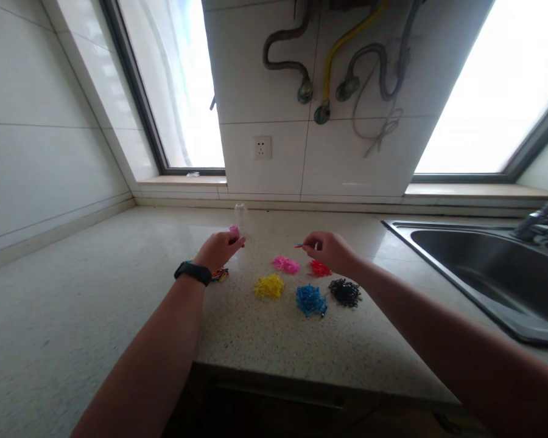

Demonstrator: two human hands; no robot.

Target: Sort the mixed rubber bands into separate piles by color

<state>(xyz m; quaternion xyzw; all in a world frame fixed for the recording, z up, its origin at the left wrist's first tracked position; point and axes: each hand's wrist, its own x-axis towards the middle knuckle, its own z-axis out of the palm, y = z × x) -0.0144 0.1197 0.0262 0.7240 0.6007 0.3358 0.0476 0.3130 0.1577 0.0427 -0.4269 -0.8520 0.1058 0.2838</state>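
My left hand (218, 249), with a black band on the wrist, is closed in a pinch on a small pink bit beside a clear little bottle (240, 214). My right hand (331, 250) pinches a tiny red and blue piece above the red pile (319, 268). On the speckled counter (95, 304) below my hands lie small heaps of tiny bands: pink (285, 264), yellow (269, 286), blue (310, 300) and black (345, 292). A mixed-colour clump (220, 275) sits partly hidden under my left wrist.
A steel sink (484, 267) with a tap (541, 222) is set into the counter at right. The tiled wall behind carries a socket (262, 147) and hoses (347, 67). Windows stand on both sides. The counter's front edge (301, 371) runs below the piles.
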